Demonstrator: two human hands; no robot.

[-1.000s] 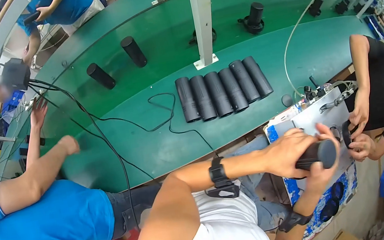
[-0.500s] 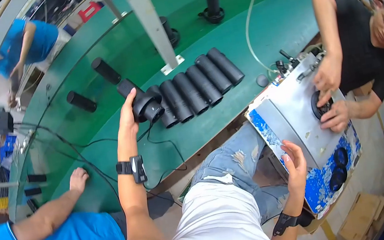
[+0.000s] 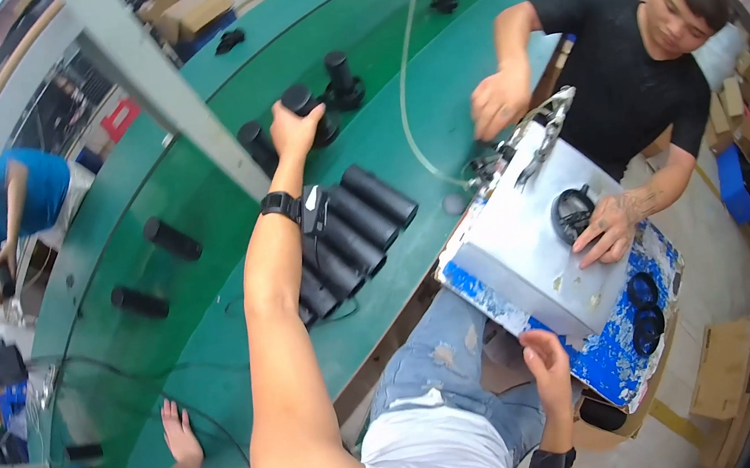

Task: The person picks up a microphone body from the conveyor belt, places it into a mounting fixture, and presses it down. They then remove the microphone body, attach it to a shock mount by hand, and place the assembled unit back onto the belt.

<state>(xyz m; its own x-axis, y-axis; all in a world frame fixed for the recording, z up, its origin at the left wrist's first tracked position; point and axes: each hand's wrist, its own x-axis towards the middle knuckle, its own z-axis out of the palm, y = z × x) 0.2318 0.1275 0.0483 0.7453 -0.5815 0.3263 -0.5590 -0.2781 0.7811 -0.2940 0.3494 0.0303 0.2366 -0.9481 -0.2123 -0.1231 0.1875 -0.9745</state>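
Note:
My left arm reaches far across the green bench, and my left hand (image 3: 293,132) is closed around a black cylinder with a wide collar (image 3: 301,100). That part is upright over the far green strip, beside another black cylinder (image 3: 256,145) and a similar collared one (image 3: 341,79). Under my left wrist lies a row of ribbed black tubes (image 3: 360,217), some hidden by my forearm. My right hand (image 3: 548,369) is near the front corner of a grey metal box (image 3: 540,271), with nothing in it and its fingers loosely bent and apart.
On my right a co-worker in black has one hand on a black ring (image 3: 574,213) atop the box. More black rings (image 3: 649,327) lie on the chipped blue board (image 3: 616,372). A metal post (image 3: 161,81) rises left of my hand. Another person's hand (image 3: 181,435) rests on the bench.
My left hand has carried the collared cylinder away from the tubes to the far strip. The co-worker's one hand has lifted off the ring toward the fittings behind the box.

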